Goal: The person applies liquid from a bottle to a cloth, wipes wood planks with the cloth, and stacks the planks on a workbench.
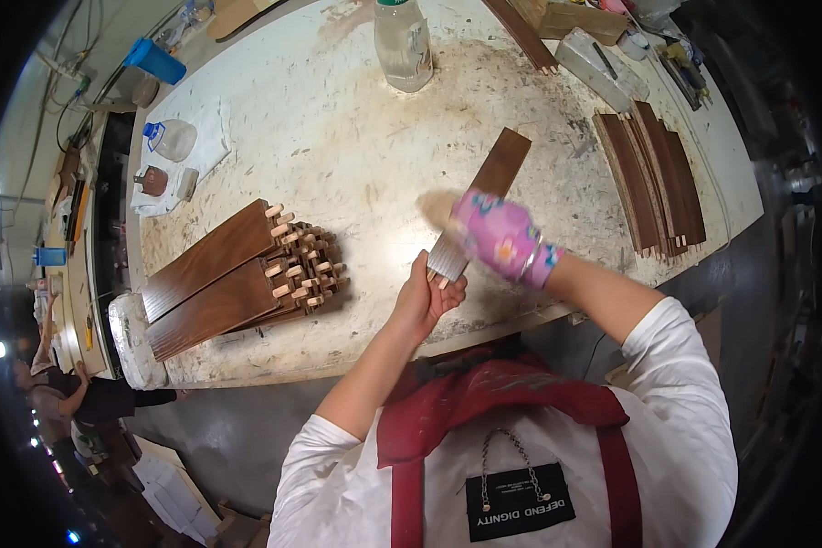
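A dark brown wooden slat (502, 163) lies aslant in front of me, with light dowel pegs at its near end. My left hand (422, 297), bare, grips that near end, fingers wrapped below the pegs. Over the middle of the slat is my right hand (500, 236), in a pink flowered glove. A tan patch (438, 210) at its fingers is smeared by motion; I cannot tell whether it is a held pad or the glove itself. To the left sits a stack of similar slats (215, 265), their pegged ends facing the middle of the table.
More slats (653, 183) lie at the right on the worn white table (338, 137). A clear bottle (403, 50) stands at the back. A bottle with a blue cap (171, 140) lies at the left, near a white wrapped block (135, 340). Another person (59, 393) is beyond the left edge.
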`<move>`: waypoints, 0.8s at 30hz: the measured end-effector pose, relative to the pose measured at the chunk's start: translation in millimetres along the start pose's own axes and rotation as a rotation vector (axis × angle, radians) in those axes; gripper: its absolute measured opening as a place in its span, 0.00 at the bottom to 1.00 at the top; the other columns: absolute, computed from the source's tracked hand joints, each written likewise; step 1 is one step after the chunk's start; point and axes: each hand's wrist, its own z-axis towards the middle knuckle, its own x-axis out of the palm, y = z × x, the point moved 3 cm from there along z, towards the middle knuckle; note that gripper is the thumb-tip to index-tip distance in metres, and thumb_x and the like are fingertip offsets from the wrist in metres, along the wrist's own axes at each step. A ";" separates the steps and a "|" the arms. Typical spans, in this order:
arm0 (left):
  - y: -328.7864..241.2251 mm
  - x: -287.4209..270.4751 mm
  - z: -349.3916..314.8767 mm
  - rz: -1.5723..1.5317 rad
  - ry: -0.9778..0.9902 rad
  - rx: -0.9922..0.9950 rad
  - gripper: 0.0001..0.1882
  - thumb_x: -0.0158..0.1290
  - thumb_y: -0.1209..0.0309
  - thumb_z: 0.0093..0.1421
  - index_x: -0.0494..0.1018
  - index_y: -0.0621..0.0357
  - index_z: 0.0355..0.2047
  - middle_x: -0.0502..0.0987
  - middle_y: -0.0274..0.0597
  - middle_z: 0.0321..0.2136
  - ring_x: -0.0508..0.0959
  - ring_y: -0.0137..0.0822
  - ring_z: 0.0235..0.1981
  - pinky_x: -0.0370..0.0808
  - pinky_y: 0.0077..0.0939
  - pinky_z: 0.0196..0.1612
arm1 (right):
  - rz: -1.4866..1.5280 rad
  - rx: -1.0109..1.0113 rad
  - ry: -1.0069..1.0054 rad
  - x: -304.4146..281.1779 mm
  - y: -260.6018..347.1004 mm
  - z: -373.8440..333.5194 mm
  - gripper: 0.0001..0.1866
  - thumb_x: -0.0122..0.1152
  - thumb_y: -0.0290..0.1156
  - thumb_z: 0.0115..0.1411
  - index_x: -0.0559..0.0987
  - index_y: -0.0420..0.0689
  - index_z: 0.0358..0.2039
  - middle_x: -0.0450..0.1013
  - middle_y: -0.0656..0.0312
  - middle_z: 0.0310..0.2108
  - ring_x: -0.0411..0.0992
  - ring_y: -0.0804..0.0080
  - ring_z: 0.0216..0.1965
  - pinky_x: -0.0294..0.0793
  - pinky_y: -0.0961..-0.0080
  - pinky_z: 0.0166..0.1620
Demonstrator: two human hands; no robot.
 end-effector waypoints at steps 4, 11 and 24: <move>-2.3 6.4 4.0 0.122 -0.058 -0.041 0.27 0.28 0.50 0.67 0.65 0.61 0.41 0.73 0.43 0.26 0.74 0.33 0.26 0.74 0.22 0.30 | 0.533 1.041 0.190 -18.3 -71.0 13.4 0.19 0.40 0.43 0.62 0.71 0.45 0.22 0.74 0.52 0.24 0.74 0.58 0.26 0.74 0.68 0.26; 0.2 -5.1 3.1 -0.030 -0.015 -0.012 0.28 0.28 0.49 0.67 0.68 0.61 0.39 0.75 0.44 0.26 0.76 0.33 0.24 0.74 0.24 0.29 | 0.289 0.719 0.422 14.6 -22.6 -6.5 0.12 0.51 0.37 0.58 0.74 0.45 0.38 0.73 0.56 0.32 0.74 0.66 0.32 0.75 0.72 0.33; -2.0 0.2 0.3 0.046 -0.045 0.001 0.25 0.29 0.52 0.68 0.64 0.61 0.44 0.73 0.45 0.26 0.74 0.34 0.26 0.74 0.24 0.30 | 0.038 0.288 0.001 -4.3 -15.2 -7.1 0.19 0.42 0.45 0.63 0.74 0.46 0.26 0.71 0.54 0.21 0.74 0.61 0.24 0.75 0.64 0.30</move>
